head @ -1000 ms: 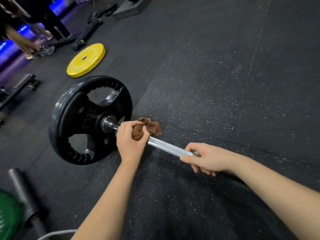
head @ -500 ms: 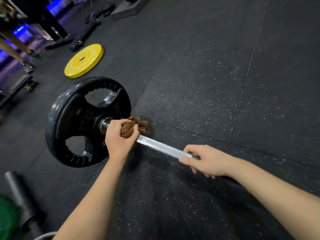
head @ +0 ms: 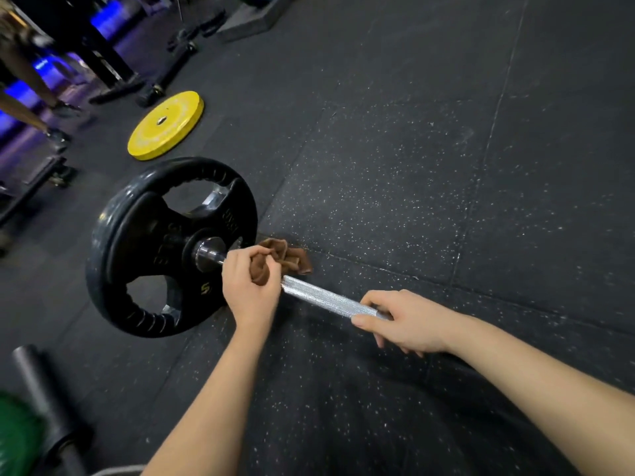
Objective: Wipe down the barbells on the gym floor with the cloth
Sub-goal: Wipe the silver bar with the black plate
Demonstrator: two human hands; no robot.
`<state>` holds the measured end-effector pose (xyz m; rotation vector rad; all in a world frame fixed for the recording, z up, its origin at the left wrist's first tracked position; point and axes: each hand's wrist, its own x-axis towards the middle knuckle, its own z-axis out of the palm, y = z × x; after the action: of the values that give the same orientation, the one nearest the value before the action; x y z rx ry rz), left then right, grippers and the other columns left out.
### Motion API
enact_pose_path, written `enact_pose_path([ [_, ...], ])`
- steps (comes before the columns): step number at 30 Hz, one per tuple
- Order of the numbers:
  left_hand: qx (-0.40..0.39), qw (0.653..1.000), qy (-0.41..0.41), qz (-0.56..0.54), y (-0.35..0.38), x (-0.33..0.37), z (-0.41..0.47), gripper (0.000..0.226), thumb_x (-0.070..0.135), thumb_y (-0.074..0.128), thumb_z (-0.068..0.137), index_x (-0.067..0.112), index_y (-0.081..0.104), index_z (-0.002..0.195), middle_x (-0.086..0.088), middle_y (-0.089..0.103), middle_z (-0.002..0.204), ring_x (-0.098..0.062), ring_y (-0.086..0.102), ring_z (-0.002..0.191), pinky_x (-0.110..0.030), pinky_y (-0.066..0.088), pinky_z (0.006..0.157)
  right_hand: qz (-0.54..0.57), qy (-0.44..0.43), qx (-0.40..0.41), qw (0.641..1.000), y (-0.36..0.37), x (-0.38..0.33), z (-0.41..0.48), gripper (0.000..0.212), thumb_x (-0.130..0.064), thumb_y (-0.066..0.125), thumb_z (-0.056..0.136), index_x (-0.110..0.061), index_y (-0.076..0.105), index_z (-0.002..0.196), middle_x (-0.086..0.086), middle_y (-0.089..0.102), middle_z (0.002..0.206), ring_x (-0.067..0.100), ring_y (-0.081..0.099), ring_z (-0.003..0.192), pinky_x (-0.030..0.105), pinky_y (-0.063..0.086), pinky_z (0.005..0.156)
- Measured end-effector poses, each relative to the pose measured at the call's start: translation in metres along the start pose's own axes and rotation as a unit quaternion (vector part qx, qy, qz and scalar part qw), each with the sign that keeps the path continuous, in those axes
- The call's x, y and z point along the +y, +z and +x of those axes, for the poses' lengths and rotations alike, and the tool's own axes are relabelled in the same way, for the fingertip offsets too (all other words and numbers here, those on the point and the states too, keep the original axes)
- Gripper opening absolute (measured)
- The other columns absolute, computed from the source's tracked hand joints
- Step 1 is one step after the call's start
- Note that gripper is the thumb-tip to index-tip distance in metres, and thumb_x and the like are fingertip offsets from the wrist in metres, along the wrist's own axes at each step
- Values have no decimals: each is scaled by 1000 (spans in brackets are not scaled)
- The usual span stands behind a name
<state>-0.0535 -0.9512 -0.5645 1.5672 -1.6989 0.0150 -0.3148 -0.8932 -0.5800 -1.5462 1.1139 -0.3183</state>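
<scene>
A short barbell lies across the black rubber floor, its knurled silver shaft (head: pixel 323 297) running from lower right to a black plate (head: pixel 165 249) at the left. My left hand (head: pixel 249 286) grips a brown cloth (head: pixel 275 259) wrapped round the shaft close to the plate's collar. A loose end of the cloth hangs out past my fingers. My right hand (head: pixel 405 321) holds the near end of the shaft, fingers curled round it; that end is hidden under the hand.
A yellow plate (head: pixel 165 125) lies flat on the floor beyond the black one. A black bar sleeve (head: pixel 44 400) and a green plate (head: pixel 15 438) sit at the lower left. Equipment frames and a person's legs (head: pixel 24 94) stand at the upper left.
My left hand with the cloth slid along the shaft toward the plate, then back a little. The right hand kept its hold on the shaft's near end.
</scene>
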Motion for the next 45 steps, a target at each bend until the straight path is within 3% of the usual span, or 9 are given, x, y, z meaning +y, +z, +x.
enact_pose_path([
  [11, 13, 992, -112, 52, -5, -26, 44, 10, 29, 60, 90, 24, 55, 97, -2, 58, 107, -25, 53, 112, -39, 32, 103, -15, 12, 13, 1000, -1, 8, 1, 31, -61, 49, 99, -34, 61, 108, -6, 74, 82, 8, 57, 51, 30, 52, 54],
  [17, -186, 975, -123, 17, -16, -89, 54, 39, 65, 66, 87, 42, 49, 115, 0, 64, 121, -32, 66, 111, -56, 50, 101, -156, 24, 14, 987, -2, 2, -4, 47, -70, 32, 99, -32, 51, 120, -4, 68, 93, 20, 66, 83, 40, 55, 79],
  [23, -311, 939, -27, 145, -26, -4, 45, 37, 34, 68, 95, 20, 58, 128, -1, 54, 125, -19, 45, 123, -33, 34, 106, -194, -1, 17, 981, 0, -1, -15, 49, -62, 28, 105, -27, 47, 133, 1, 64, 103, 28, 63, 87, 42, 53, 78],
  [28, -271, 955, -19, 119, -24, 8, 21, 40, 27, 71, 94, 15, 54, 129, 4, 50, 122, -21, 49, 122, -39, 40, 107, -208, -31, 39, 977, 5, 5, -14, 48, -60, 28, 105, -23, 49, 126, 4, 66, 100, 32, 63, 85, 43, 51, 75],
  [31, -234, 969, -64, 52, -25, 16, 12, 32, 40, 65, 94, 39, 46, 120, 0, 57, 124, -23, 60, 120, -46, 50, 104, -217, -39, 43, 974, 7, 9, -12, 47, -59, 26, 106, -21, 47, 126, 7, 65, 103, 33, 58, 81, 41, 46, 69],
  [36, -153, 979, -132, -29, -23, 42, 17, 20, -2, 57, 99, 17, 56, 105, -2, 70, 95, 0, 73, 84, -21, 58, 83, -200, -12, 9, 980, 4, 6, -12, 47, -57, 27, 107, -19, 44, 128, 10, 62, 105, 34, 59, 87, 41, 45, 73],
  [40, -135, 948, -255, 135, -5, 21, 42, 31, 39, 61, 97, 24, 49, 122, -11, 56, 127, -31, 59, 119, -55, 45, 106, -168, 5, -4, 986, 0, 7, -19, 45, -53, 26, 108, -21, 43, 135, 12, 63, 121, 32, 58, 95, 44, 48, 86],
  [42, -170, 928, -269, 193, -3, 27, 40, 37, 35, 58, 100, 17, 46, 128, -15, 43, 137, -37, 42, 132, -54, 35, 112, -159, 1, -2, 987, -2, 11, -28, 44, -53, 24, 108, -24, 42, 136, 10, 64, 121, 29, 58, 96, 44, 48, 89],
  [45, -210, 945, -220, 121, -14, 18, 34, 37, 34, 60, 95, 12, 51, 124, -12, 50, 133, -30, 54, 125, -42, 42, 112, -147, -18, 6, 989, -6, 18, -41, 43, -53, 22, 109, -27, 45, 133, 7, 64, 111, 27, 56, 92, 39, 45, 85],
])
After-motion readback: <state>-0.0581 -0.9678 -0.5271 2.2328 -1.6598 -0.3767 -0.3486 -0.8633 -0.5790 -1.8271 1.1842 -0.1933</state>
